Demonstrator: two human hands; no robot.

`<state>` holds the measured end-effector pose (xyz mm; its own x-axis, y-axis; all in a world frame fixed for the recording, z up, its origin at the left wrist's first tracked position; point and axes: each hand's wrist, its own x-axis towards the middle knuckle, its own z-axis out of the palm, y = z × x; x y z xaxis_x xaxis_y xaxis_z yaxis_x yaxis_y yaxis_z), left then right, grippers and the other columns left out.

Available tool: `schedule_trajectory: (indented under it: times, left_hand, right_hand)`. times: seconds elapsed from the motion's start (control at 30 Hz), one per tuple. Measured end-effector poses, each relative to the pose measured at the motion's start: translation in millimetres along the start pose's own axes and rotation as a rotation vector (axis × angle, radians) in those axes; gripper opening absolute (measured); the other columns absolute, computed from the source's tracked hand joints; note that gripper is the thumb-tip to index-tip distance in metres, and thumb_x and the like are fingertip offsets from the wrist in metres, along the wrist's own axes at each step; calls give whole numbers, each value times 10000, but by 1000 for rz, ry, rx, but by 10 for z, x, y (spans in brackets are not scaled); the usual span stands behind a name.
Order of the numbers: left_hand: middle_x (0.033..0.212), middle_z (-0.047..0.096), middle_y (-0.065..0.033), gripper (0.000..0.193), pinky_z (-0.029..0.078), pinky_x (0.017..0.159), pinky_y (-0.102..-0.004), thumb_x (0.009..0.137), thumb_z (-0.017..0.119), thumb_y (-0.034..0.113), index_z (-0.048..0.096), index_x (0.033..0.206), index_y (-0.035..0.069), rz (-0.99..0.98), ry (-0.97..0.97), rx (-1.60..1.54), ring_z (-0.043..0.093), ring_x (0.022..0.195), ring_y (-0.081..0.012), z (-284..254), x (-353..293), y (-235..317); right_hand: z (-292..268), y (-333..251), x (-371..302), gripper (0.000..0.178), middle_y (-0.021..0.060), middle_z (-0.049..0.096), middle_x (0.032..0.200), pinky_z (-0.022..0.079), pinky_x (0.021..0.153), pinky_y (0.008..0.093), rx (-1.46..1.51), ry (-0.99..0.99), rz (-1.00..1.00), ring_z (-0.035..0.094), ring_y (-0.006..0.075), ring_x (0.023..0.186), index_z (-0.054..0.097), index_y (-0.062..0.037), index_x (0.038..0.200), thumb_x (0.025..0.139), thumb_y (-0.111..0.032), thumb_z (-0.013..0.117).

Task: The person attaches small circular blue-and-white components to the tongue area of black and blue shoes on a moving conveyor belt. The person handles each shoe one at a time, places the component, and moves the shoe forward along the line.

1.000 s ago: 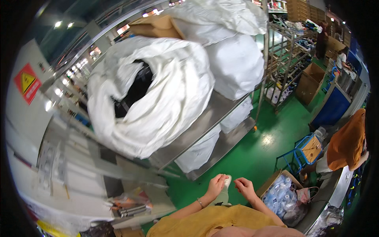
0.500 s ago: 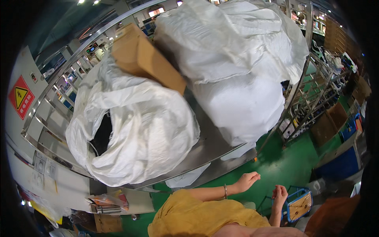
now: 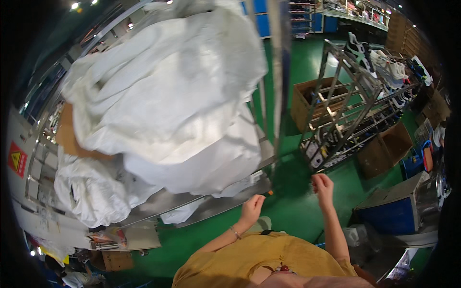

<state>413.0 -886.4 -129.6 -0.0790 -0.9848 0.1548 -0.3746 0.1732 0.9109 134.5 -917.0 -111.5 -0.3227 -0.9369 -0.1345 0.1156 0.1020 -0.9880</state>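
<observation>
In the head view, the left hand (image 3: 253,209) is at lower centre, fingers curled in loosely, with no object visible in them. The right hand (image 3: 322,186), right of centre, makes a loose fist, also with nothing showing; whether either palm hides something small, I cannot tell. The left is nearest a grey metal trolley (image 3: 153,204); the right is nearest the lower end of a metal-tube shoe rack (image 3: 342,56).

A huge, bulging white plastic sack (image 3: 168,86) fills the upper left to centre, above and apart from the left hand. A smaller crumpled white sack (image 3: 98,194) lies at lower left, below a brown cardboard box (image 3: 72,134).

Beside so bulky a load, it seems wise to keep knuckles off the metal edges; open palms would probably suit the thin-looking plastic better than pinching.
</observation>
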Motion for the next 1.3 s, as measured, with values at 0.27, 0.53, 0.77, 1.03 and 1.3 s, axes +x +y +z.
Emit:
schedule_trajectory:
  times: [0.27,0.53,0.77,1.03,1.3]
  left_hand:
    - [748,545,-82,406,421,490,-309,811,726,107,532,1148,-7,429,316,199,523,593,-202,633,1097,790]
    - [1019,514,-172,784,444,597,-363,657,865,231,414,1230,-55,500,910,626,526,807,-312,839,2381,1410]
    - [668,522,-76,309,430,559,-365,727,781,64,476,766,35,219,1083,524,533,596,-261,1063,2395,1274]
    - [619,434,-68,308,350,545,-397,663,729,-23,431,662,54,-65,1446,526,441,613,-298,1224,2427,1610]
    - [619,365,-71,301,322,537,-394,635,637,-90,392,758,35,-33,1758,902,365,576,-297,1262,2842,1092]
  right_hand:
    - [184,-248,1485,168,-12,548,661,355,462,199,-23,-205,-89,474,48,525,632,-34,914,939,-183,558]
    - [1163,-1753,2893,194,32,587,814,436,633,233,-43,-453,-637,534,97,725,592,7,1013,925,-166,590]
    - [2665,-2419,3724,490,201,487,1263,374,992,364,78,-751,-1011,463,323,1203,451,11,1283,950,-342,516]
    - [3066,-2559,3797,309,125,543,1081,433,860,327,265,-960,-1075,550,242,1010,557,-16,1177,914,-175,531]
    - [3335,-2013,3377,260,44,545,794,436,616,255,310,-930,-891,500,107,659,477,3,1151,986,-197,457]
